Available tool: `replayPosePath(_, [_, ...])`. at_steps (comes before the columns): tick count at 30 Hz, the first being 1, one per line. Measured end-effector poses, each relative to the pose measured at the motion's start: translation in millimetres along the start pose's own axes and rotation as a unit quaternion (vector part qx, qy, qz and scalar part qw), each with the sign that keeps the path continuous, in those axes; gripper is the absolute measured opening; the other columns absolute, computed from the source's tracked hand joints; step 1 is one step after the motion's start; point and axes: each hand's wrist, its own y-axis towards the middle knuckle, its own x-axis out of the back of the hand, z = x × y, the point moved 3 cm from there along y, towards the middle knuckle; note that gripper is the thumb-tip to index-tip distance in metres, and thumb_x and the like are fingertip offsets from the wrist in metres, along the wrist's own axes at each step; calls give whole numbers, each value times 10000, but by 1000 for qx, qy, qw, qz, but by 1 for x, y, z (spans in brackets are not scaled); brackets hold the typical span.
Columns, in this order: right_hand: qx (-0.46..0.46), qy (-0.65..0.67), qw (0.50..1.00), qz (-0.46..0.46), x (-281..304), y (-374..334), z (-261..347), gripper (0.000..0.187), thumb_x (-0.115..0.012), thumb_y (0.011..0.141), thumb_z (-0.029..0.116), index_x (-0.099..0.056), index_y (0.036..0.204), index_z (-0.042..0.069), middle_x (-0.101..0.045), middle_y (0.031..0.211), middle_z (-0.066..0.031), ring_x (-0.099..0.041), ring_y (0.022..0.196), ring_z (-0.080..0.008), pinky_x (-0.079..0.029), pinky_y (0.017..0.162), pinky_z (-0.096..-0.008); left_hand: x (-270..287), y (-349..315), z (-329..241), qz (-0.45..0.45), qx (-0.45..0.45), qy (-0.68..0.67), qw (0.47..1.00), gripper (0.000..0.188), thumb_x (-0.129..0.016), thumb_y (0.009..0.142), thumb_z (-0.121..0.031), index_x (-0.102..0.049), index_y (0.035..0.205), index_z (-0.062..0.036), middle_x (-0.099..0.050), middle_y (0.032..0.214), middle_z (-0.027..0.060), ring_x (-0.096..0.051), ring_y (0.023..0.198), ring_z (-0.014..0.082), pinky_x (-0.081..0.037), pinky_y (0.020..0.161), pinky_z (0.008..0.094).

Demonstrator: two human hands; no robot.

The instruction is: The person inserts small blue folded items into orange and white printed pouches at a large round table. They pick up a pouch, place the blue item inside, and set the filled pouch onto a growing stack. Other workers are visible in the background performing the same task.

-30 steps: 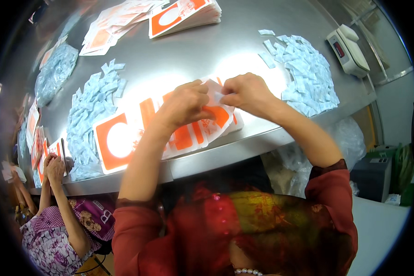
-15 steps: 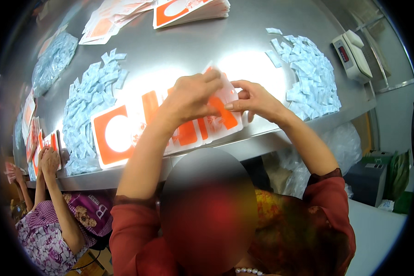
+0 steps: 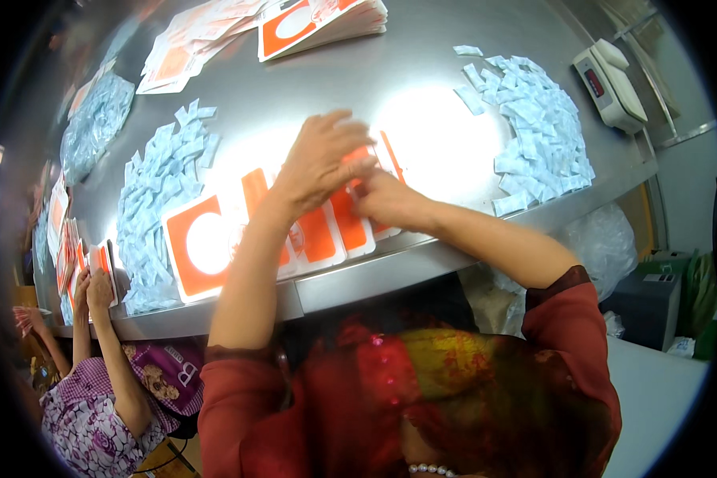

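Note:
A row of flat orange-and-white printed pouches (image 3: 315, 243) lies overlapped along the near edge of the metal table. Over the row's right part, my left hand (image 3: 323, 163) is raised with its fingers stretched out, slightly blurred, and nothing visible in it. My right hand (image 3: 390, 201) reaches in from the right, low against the pouches, its fingertips partly hidden by my left hand. Whether it grips a pouch there cannot be made out. To the left of the row is a heap of small pale-blue sachets (image 3: 155, 215), and a second heap of sachets (image 3: 542, 131) lies on the right.
A thick stack of pouches (image 3: 327, 32) and a loose fan of pouches (image 3: 187, 52) lie at the far side. A clear bag of blue sachets (image 3: 95, 123) sits far left. A white scale (image 3: 609, 88) stands right. At left, a co-worker's hands (image 3: 95, 287) hold pouches.
My right hand has moved left, from the right end of the row to beneath my left hand. The view has shifted slightly. The co-worker's hands at left still hold pouches.

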Motion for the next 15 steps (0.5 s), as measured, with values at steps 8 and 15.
replayPosePath(8, [-14, 13, 988, -150, 78, -7, -3, 212, -551, 817, 150, -633, 819, -45, -616, 678, -74, -595, 528, -125, -471, 451, -231, -2, 0, 3, 146, 33, 156, 976, 362, -508, 794, -286, -521, 556, -12, -540, 637, 105, -508, 831, 242, -369, 842, 391])
replayPosePath(15, [-77, -38, 990, -110, 58, 6, -5, 197, -548, 819, 133, -624, 739, -29, -593, 615, -64, -572, 486, -110, -439, 415, -221, 2, -1, 8, 87, 50, 129, 987, 190, -531, 589, -183, -523, 555, 4, -522, 617, 99, -477, 770, 243, -409, 749, 342])
